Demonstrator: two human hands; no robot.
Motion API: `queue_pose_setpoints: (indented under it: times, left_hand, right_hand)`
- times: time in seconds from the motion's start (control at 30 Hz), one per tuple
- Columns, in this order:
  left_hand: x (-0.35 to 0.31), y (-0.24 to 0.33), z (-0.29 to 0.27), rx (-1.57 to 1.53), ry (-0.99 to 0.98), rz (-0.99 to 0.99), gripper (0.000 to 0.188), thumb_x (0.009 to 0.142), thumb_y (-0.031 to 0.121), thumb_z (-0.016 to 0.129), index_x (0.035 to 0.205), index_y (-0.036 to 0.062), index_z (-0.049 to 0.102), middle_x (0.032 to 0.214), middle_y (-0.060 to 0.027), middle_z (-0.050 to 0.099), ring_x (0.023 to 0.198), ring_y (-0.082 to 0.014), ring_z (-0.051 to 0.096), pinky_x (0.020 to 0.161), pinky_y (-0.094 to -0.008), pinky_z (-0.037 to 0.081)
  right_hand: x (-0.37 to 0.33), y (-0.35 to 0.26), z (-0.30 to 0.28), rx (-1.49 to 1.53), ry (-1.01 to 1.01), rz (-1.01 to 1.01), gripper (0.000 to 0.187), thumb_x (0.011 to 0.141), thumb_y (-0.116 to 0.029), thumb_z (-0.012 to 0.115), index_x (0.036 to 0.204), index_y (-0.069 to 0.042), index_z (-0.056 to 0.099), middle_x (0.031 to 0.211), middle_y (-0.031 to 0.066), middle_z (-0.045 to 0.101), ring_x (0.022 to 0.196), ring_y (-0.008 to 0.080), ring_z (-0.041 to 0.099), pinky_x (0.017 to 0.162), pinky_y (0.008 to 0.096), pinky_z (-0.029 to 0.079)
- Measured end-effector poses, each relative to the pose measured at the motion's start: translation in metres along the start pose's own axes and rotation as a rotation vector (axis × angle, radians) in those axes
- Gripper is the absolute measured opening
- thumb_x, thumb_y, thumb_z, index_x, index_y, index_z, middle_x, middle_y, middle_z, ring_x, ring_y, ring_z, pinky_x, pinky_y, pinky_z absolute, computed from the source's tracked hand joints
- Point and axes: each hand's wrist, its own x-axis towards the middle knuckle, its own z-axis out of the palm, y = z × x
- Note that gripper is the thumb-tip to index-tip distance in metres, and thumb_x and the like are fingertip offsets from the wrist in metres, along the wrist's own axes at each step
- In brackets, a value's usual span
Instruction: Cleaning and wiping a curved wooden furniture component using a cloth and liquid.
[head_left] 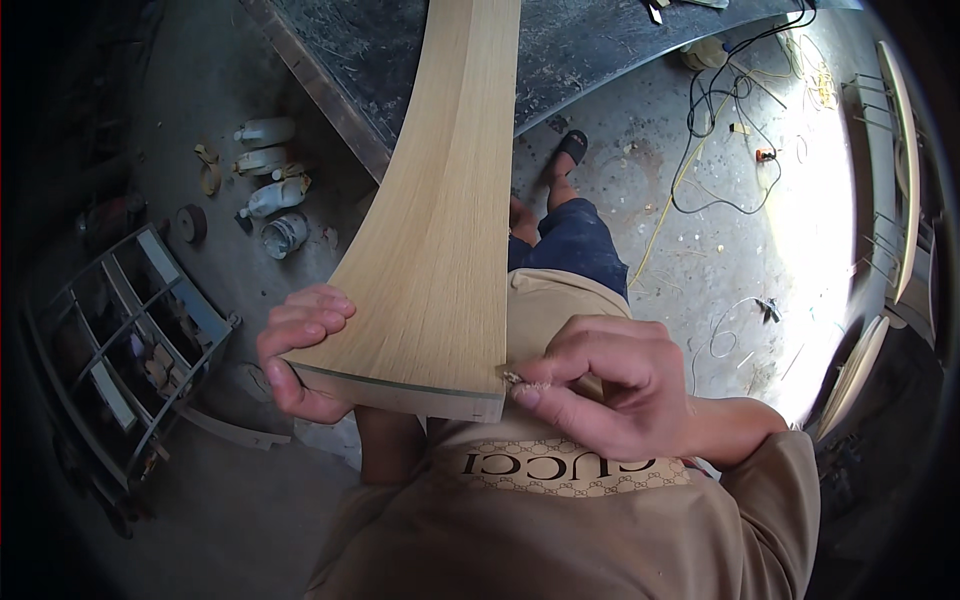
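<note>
So the person has a long pale wooden plank point(440, 230) with a fine straight grain, and it runs from a dark dusty workbench point(590, 50) at the top of the view down to chest height; the near end hangs in the air in front of the beige shirt point(560, 520), the far end rests on the bench top. The left hand point(300, 350) is wrapped round the near left corner of the plank, fingers curled over the top face and thumb under the end edge, so it's closed on the wood and carrying it; the right hand point(600, 385) is bunched tight at the near right corner, thumb and forefinger pinched on a tiny scrap of something light and gritty point(514, 378) that touches the corner edge; can't really tell what the scrap is, it's too small. The end face of the plank shows a thin darker line along the top edge.

Around it: concrete floor point(700, 250) with shavings; a tangle of black and yellow cables point(720, 130) off to the right; a few white plastic bottles point(270, 165) lying on the floor left of the bench; a metal rack point(130, 340) with shelves at far left; curved pale wooden pieces point(905, 170) leaning at the right rim; the person's own foot in a dark sandal point(568, 150) below the bench edge.
</note>
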Motion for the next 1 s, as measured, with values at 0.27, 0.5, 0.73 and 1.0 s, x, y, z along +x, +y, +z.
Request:
queue_pose_setpoints:
  times: [0.27, 0.5, 0.73, 1.0]
  left_hand:
    - [-0.001, 0.002, 0.01, 0.05, 0.043, 0.011, 0.047, 0.104, 0.034, 0.029, 0.092, 0.0014, 0.06, 0.079, -0.0143, 0.065, 0.07, -0.0258, 0.062, 0.069, -0.0418, 0.054]
    - [-0.004, 0.003, 0.007, 0.024, 0.033, 0.008, 0.048, 0.106, 0.036, 0.029, 0.093, 0.0018, 0.06, 0.08, -0.0137, 0.064, 0.071, -0.0255, 0.063, 0.071, -0.0415, 0.054]
    - [-0.002, 0.003, -0.003, -0.019, -0.05, -0.021, 0.05, 0.104, 0.036, 0.028, 0.097, 0.0005, 0.062, 0.083, -0.015, 0.064, 0.076, -0.0295, 0.064, 0.075, -0.0454, 0.053]
    - [0.0, 0.005, 0.001, 0.032, -0.022, -0.023, 0.046, 0.105, 0.034, 0.029, 0.093, 0.0021, 0.059, 0.079, -0.0141, 0.063, 0.072, -0.0277, 0.064, 0.071, -0.043, 0.053]
  right_hand:
    - [0.004, 0.006, 0.001, -0.156, 0.059, -0.079, 0.008, 0.086, 0.0, 0.085, 0.091, 0.002, 0.079, 0.08, 0.0108, 0.074, 0.065, 0.0167, 0.069, 0.059, 0.0287, 0.051]
    - [0.019, 0.042, -0.02, -0.118, 0.214, 0.002, 0.006, 0.091, -0.001, 0.081, 0.095, 0.004, 0.077, 0.084, 0.0094, 0.073, 0.073, 0.0134, 0.067, 0.066, 0.0265, 0.05]
    - [0.057, 0.184, -0.015, -0.106, 0.334, 0.116, 0.016, 0.096, -0.01, 0.076, 0.104, 0.003, 0.076, 0.091, 0.0112, 0.072, 0.076, 0.0179, 0.068, 0.066, 0.032, 0.053]
    - [0.029, 0.131, -0.002, -0.053, 0.214, 0.017, 0.014, 0.097, -0.011, 0.077, 0.103, 0.002, 0.077, 0.088, 0.0123, 0.072, 0.075, 0.022, 0.07, 0.066, 0.0331, 0.054]
